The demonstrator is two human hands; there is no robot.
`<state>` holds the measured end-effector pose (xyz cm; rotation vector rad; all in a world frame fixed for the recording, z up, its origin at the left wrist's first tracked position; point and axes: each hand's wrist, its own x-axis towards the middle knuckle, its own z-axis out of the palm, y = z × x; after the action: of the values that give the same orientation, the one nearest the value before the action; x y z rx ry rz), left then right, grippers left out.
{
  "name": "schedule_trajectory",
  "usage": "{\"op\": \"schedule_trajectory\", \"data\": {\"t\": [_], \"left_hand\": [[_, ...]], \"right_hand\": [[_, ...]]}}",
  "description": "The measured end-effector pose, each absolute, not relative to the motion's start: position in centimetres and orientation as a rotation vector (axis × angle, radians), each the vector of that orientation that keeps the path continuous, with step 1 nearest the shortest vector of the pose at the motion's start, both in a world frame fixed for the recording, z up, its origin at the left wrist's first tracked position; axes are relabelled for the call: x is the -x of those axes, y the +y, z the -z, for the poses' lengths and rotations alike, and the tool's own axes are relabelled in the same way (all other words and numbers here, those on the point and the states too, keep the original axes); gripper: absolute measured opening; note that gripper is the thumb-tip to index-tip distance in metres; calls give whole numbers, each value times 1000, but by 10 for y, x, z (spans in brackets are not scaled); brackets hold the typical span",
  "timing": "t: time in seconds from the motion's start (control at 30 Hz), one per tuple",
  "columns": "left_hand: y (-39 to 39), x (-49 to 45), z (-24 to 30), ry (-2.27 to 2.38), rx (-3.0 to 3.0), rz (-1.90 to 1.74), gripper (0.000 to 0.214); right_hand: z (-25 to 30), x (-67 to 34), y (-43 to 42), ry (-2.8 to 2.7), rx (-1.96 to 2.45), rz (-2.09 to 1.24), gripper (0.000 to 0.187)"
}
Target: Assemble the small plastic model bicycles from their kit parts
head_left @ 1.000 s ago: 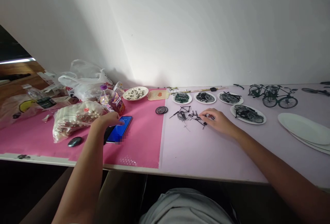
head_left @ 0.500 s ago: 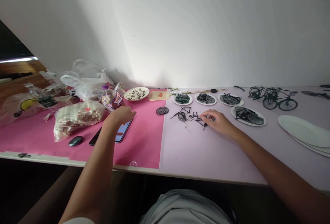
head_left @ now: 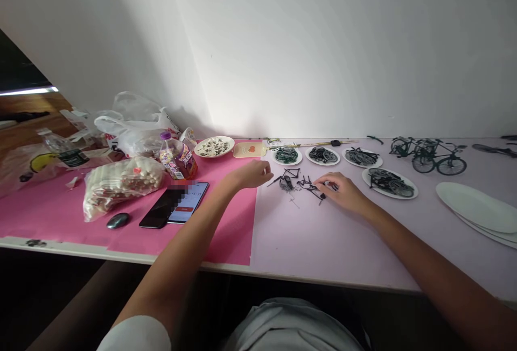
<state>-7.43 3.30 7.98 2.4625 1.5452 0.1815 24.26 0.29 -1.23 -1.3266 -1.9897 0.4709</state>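
My left hand (head_left: 256, 174) hovers over the seam between the pink and pale sheets, its fingers loosely curled with a gap and nothing visible between them. To its right lie small black model bicycle parts (head_left: 286, 182) with thin bits scattered around. My right hand (head_left: 341, 190) is low over the pale sheet, fingers bent and closed at the tips around a small dark bicycle part, mostly covered by the fingers. A thin black bicycle frame piece (head_left: 309, 185) lies right at those fingertips.
Plates of bicycle parts (head_left: 286, 162) stand along the back, with assembled model bicycles (head_left: 438, 160) and stacked white plates (head_left: 476, 208) to the right. On the left are two phones (head_left: 157, 212), a dark oval object (head_left: 118, 220), a drink bottle (head_left: 189, 165) and a bulging clear bag (head_left: 121, 181).
My left hand has moved right, away from the phones to beside the bicycle parts, and now covers the spot where black wheels lay. My right hand has hardly moved.
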Motion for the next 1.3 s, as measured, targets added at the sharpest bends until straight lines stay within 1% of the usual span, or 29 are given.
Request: {"op": "schedule_trajectory", "data": {"t": [0.17,0.3,0.43,0.47,0.6,0.7,0.83,0.97,1.13,1.3], "left_hand": [[46,48,-56,1470,-2563,-319,18],[46,45,-27,1498,-2573,-618,21],[44,46,-5,1300,-2728,-747,20],[43,45,-2,1272,-2726,-762,22],[39,40,4,1222,-2729,-716,41],[38,38,7,1225,-2746,-655,54],[38,39,14,1252,-2689,-549,64],[40,38,20,1248,-2652,-478,66],[41,37,24,1202,-2673,-542,62],[41,37,23,1174,-2657,-565,54]], "right_hand": [[13,-242,3,-1972,1329,-418,26],[15,-242,4,-1964,1315,-403,27],[16,-240,5,-1929,1305,-393,26],[17,-240,5,-1925,1297,-381,26],[21,-239,3,-1956,1293,-353,31],[24,-239,2,-2001,1342,-404,34],[30,-240,2,-2077,1409,-506,41],[38,-242,6,-2111,1407,-522,44],[43,-244,12,-2112,1302,-485,35],[43,-243,13,-2115,1255,-477,33]]}}
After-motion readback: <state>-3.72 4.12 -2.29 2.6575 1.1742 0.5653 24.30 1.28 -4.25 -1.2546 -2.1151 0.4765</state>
